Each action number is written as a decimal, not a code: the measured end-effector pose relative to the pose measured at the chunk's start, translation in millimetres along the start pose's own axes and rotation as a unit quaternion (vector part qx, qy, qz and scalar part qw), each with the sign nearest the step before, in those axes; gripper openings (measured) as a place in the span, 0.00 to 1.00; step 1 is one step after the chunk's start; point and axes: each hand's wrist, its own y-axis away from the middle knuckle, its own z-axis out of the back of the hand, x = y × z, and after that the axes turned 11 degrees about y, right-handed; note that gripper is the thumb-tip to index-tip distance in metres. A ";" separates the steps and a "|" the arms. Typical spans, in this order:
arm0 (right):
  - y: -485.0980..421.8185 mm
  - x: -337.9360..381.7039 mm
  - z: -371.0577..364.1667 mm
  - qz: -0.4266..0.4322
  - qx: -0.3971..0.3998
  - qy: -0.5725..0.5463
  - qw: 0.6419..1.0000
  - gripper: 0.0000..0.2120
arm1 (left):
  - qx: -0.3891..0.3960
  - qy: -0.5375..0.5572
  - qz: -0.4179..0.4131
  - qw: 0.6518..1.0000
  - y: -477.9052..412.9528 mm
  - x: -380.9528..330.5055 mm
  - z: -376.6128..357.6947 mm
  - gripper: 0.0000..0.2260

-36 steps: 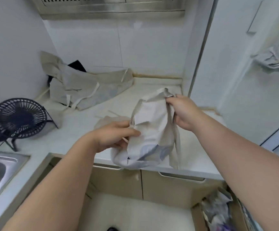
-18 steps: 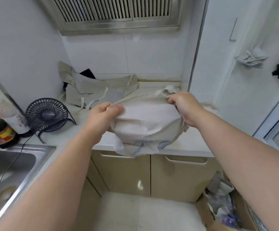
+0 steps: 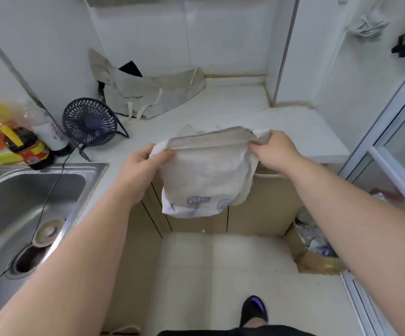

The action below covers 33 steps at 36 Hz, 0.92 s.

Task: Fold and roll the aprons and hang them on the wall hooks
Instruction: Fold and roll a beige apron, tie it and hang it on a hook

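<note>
gripping apron [image 3: 205, 175], top edge left-right, between left hand [image 3: 140, 166], right hand [image 3: 275, 154]

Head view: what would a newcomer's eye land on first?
A beige apron is stretched between the left hand and right hand. Each hand grips a top corner, and the cloth hangs in front of the counter edge. Behind it, a second apron lies crumpled in the counter's back corner, with a dark fan between it and the steel sink at left.

No legible text: bottle labels [image 3: 30, 150] beside the sink [image 3: 94, 176] too blurred, red characters [image 3: 54, 131] indistinct
</note>
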 end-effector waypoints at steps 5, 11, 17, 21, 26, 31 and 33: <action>10.3 3.4 12.4 0.023 -0.053 0.094 0.994 0.04 | 0.016 -0.067 -0.056 0.996 6.9 -7.5 -8.8 0.10; 33.3 25.9 15.3 0.044 0.154 0.045 0.986 0.12 | 0.138 -0.190 0.162 0.959 18.4 -16.8 -7.9 0.14; 40.3 29.3 -19.5 0.072 0.135 0.112 0.982 0.05 | 0.240 -0.223 0.355 0.875 40.9 -7.7 13.0 0.13; 40.2 24.6 -39.6 0.114 0.116 0.163 0.973 0.05 | 0.237 -0.157 0.382 0.879 49.9 0.5 31.7 0.18; 43.3 21.1 -54.2 0.068 0.128 0.071 0.987 0.09 | 0.091 -0.135 0.253 0.954 48.6 10.2 49.2 0.08; 39.9 17.3 -51.0 0.050 0.169 -0.018 0.984 0.09 | -0.047 -0.190 0.064 0.979 43.5 24.9 54.2 0.06; 38.5 18.9 -48.9 0.066 0.185 0.013 0.980 0.08 | -0.061 -0.207 0.016 0.976 41.2 26.7 51.7 0.08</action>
